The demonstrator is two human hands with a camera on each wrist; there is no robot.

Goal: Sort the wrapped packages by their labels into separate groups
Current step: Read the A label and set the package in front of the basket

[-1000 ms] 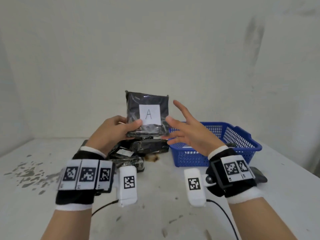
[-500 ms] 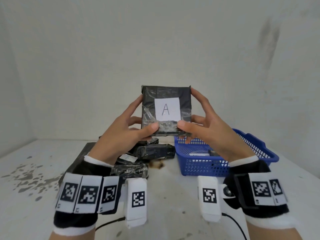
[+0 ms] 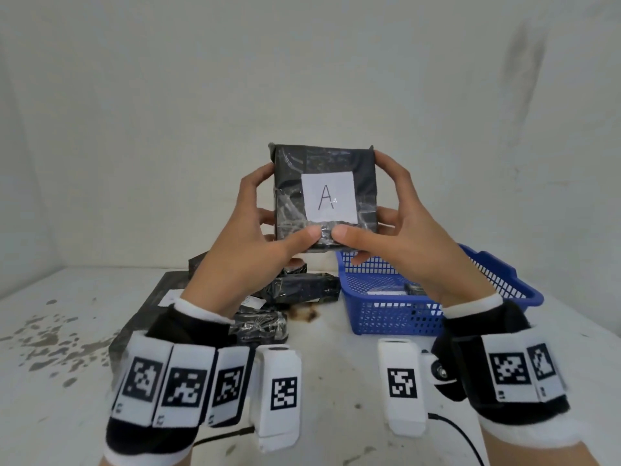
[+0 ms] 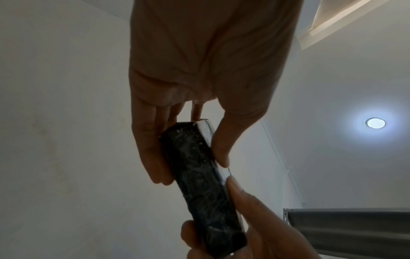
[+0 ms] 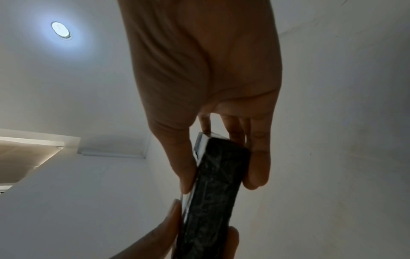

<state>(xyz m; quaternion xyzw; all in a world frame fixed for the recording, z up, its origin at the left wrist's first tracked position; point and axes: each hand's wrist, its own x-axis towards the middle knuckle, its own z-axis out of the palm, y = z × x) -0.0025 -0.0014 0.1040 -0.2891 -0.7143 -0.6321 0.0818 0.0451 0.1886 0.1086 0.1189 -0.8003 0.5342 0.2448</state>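
A black wrapped package point(image 3: 292, 183) with a white label marked "A" is held upright in the air, facing me. My left hand point(image 3: 255, 223) pinches its left side, thumb on the front lower edge, fingers behind. My right hand point(image 3: 386, 223) grips the right side the same way. The wrist views show the package's point(image 4: 199, 175) dark underside point(image 5: 217, 184) clamped between thumb and fingers of each hand. Several more black wrapped packages point(image 3: 302, 289) lie piled on the white table point(image 3: 336, 381) below.
A blue mesh basket point(image 3: 403, 317) stands at the right on the table, with at least one package inside. A flat dark board point(image 3: 144, 314) lies at the left under the pile. A white wall closes the far side.
One second ago only my left hand held the package, low over the pile. My right hand has since taken the right side, and both hands have raised it and brought it closer.
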